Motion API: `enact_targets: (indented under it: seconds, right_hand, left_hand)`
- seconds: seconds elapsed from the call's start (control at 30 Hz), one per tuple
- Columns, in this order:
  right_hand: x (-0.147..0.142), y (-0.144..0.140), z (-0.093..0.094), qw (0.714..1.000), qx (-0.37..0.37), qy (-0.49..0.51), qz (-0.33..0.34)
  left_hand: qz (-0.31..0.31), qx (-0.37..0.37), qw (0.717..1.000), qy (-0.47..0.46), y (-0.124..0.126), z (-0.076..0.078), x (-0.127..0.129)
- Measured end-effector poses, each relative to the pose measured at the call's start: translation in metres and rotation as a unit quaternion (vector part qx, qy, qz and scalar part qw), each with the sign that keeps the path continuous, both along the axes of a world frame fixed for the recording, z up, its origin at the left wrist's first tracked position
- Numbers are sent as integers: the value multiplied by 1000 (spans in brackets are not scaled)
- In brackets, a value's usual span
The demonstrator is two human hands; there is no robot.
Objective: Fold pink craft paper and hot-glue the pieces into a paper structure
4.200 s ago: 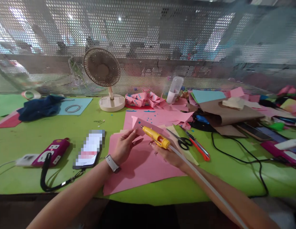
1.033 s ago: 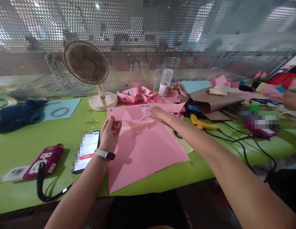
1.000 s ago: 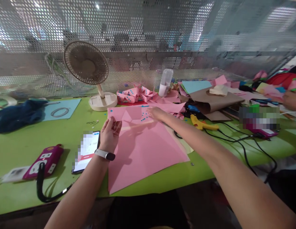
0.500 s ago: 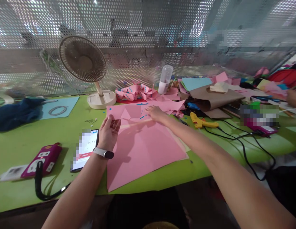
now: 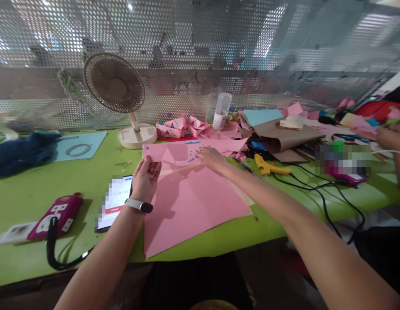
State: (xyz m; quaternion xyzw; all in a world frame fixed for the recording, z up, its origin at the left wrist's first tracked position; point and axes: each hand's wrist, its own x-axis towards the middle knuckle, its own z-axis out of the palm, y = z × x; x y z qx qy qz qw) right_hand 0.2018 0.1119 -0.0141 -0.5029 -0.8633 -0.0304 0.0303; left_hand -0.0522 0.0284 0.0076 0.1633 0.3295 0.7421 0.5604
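Head view: left hand pinches folded pink paper by its left end, probably keeping its face free. Right hand sits just right of it, fingertips at blue dots; can't tell if gripping. Glue gun lies farther right, likely parked off the paper.

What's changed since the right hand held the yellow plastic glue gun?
The right hand has let go of the yellow plastic glue gun, which now lies further right on the green table; that hand has moved forward, near small blue pieces. The left hand still holds folded pink paper. The beige round fan stayed put.
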Motion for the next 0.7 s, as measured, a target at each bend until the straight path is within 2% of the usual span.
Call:
enact_targets:
  seconds: [0.17,0.33,0.47,0.7]
  right_hand:
    - [1,-14,-7,1000,22,-15,-6]
    - [3,-11,-9,999,15,28,-10]
    - [3,-8,-7,994,29,99,-35]
    - [10,-6,-2,968,41,236,-76]
  left_hand:
    - [-8,-11,1000,-1,-3,4,3]
    - [-14,-5,1000,10,-5,4,3]
    - [-8,-7,1000,-3,-4,2,2]
    - [-18,-6,1000,-6,-3,0,3]
